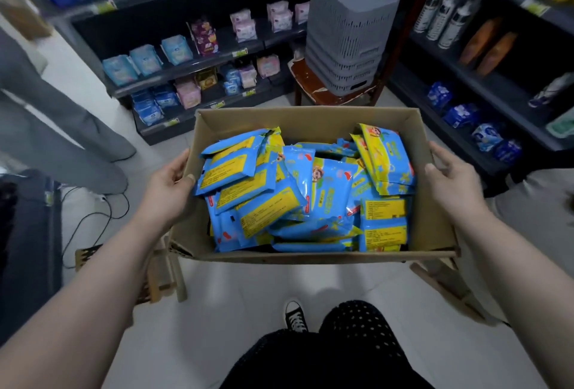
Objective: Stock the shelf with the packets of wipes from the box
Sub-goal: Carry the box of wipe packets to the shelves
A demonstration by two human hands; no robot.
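Sneaker (295, 315), black with white laces, on pale floor tiles beside dark dotted fabric over the legs. Further out, cardboard box (310, 123) held between both hands: left hand (169, 185) grasps the left wall, thumb hooked over the rim beside a packet; right hand (450, 182) grasps the right wall, thumb on the rim, fingers hidden outside; blue-and-yellow packets of wipes (310, 196) lie heaped inside, some flat, some on edge. Beyond the box, grey slotted plastic stack (349, 31) sits on a worn wooden chair (310, 90), dark shelves (186, 62) of small packets to its left.
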